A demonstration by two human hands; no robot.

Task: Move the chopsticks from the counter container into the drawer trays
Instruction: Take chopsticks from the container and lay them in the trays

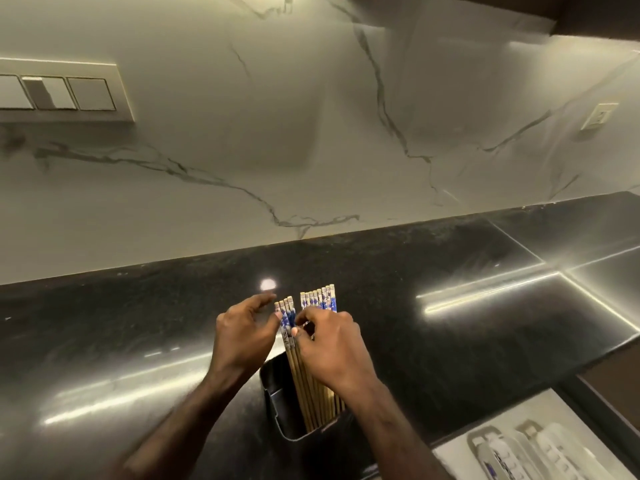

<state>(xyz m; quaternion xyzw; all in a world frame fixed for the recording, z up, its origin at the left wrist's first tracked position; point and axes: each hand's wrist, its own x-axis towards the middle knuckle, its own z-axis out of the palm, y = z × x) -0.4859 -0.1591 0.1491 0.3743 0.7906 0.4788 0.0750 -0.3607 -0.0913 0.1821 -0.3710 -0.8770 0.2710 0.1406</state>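
A dark, square-cornered container [277, 403] stands on the glossy black counter [138, 323], close to its near edge, and a bundle of chopsticks [311, 372] stands upright in it. The sticks are pale wood along their shafts, and their square top ends are white with a blue printed pattern. At the top they have split into two clusters: a small group of about four [284, 311] leaning to the left, and a larger row [320, 299] fanned out side by side to the right, their tips rising a little higher.

Both hands are up at those tops. The left hand [242, 336] sits just left of the small group, its fingers bent and spread apart, thumb tip at or near the patterned ends; whether it actually has hold of them I cannot tell. The right hand [329, 348] is curled over the front of the larger row, and its thumb and forefinger appear to pinch a stick in the gap between the two clusters.

Down at the lower right an open drawer [571, 407] shows white trays [530, 452] with a few blue-and-white items lying in them, too blurred to name.

Behind the counter rises a white marble-veined backsplash [311, 133] with a switch panel [59, 91] on the left and a small socket [599, 116] on the right.
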